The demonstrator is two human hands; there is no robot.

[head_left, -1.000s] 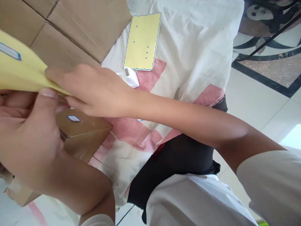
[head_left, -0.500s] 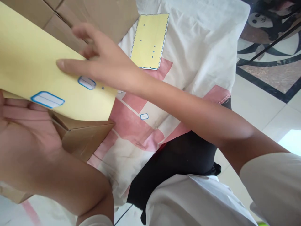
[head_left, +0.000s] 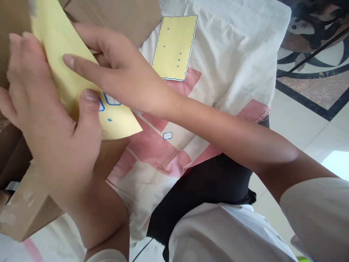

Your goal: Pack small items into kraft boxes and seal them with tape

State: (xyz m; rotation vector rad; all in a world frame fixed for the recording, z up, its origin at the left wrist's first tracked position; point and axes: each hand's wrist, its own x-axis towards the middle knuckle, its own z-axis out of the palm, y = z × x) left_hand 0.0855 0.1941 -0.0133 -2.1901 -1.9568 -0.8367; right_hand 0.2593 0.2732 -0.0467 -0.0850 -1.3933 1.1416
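A yellow paper sheet (head_left: 58,43) with blue-outlined white labels and a small blue diamond is bent between my hands, above the cardboard. My right hand (head_left: 120,69) pinches its right edge, thumb on the near face and fingers behind. My left hand (head_left: 57,98), back toward me, presses round the sheet's left side, its thumb over the lower part near the labels. A second yellow piece (head_left: 174,47) with a scalloped blue border lies flat on the cloth. Closer to me on the cloth is a small white label (head_left: 167,135) edged in blue.
Cardboard boxes (head_left: 117,18) stand at the upper left, and an open box (head_left: 35,203) is below my left hand. White cloth with pink patches (head_left: 223,62) covers the surface. Tiled floor (head_left: 305,116) shows on the right, and a black-clad leg (head_left: 204,189) is in front.
My left hand has turned from palm-up beneath the sheet to back-up against its left side. The sheet has tilted and bent. My right hand's fingers have closed onto its edge.
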